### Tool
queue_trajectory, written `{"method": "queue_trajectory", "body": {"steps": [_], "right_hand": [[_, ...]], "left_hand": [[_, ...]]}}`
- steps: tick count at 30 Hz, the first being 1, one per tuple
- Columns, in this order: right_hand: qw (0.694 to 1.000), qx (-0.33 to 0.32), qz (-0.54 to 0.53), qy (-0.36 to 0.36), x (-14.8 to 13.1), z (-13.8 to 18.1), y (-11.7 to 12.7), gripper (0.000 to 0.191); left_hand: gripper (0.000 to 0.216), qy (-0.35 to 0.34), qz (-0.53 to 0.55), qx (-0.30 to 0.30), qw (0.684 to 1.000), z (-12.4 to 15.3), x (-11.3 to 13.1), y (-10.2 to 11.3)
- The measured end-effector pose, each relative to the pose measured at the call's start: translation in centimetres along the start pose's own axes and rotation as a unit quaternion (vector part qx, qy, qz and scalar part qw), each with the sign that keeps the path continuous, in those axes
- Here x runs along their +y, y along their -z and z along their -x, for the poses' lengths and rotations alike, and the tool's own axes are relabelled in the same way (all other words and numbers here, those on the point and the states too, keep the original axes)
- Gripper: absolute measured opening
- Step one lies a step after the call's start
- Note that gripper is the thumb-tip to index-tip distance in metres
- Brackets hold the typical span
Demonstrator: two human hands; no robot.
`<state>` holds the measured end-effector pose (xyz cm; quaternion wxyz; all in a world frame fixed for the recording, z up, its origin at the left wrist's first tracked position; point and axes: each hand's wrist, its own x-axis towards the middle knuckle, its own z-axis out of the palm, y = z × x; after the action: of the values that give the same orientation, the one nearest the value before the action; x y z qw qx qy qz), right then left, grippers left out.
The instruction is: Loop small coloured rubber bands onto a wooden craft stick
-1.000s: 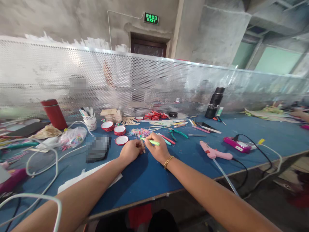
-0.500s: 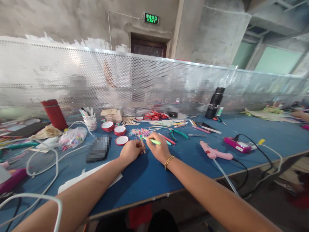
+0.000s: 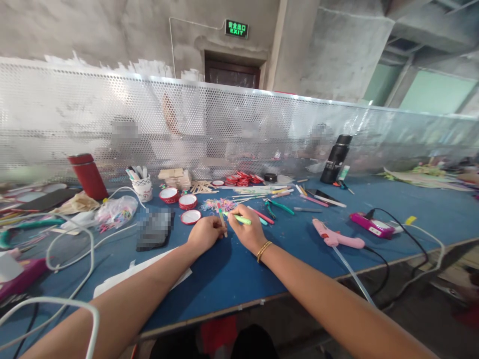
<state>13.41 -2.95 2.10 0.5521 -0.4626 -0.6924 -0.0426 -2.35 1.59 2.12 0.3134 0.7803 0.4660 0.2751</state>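
My left hand (image 3: 205,232) rests on the blue table, its fingers closed on a small wooden craft stick (image 3: 222,222). Red and green colour marks the stick's far end. In my right hand (image 3: 247,229) is a light green marker (image 3: 239,218), held like a pen with its tip by the stick's coloured part. Whether the tip touches the wood is too small to tell. Just beyond the hands lies a pile of small colourful bands (image 3: 220,204). A red marker (image 3: 263,215) lies beyond my right hand, close to teal-handled pliers (image 3: 279,207).
A pink glue gun (image 3: 337,236) lies at right, near a magenta box with cords (image 3: 370,224). A dark phone (image 3: 154,229), round red-rimmed tins (image 3: 190,217), a paper cup of pens (image 3: 142,189) and a red bottle (image 3: 89,177) stand left. A black bottle (image 3: 336,158) stands behind.
The whole view has shifted slightly, so things sit a little further right. Both hands keep the same grip on the stick and the marker.
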Motion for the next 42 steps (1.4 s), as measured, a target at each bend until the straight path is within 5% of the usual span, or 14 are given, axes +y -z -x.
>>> {"method": "queue_trajectory", "body": {"steps": [42], "right_hand": [[1.0,-0.003,-0.005,-0.006,-0.24,-0.03,0.05,0.017]], "left_hand": [[0.017,-0.002,-0.022,0.01,1.0,0.26,0.3,0.1]]}}
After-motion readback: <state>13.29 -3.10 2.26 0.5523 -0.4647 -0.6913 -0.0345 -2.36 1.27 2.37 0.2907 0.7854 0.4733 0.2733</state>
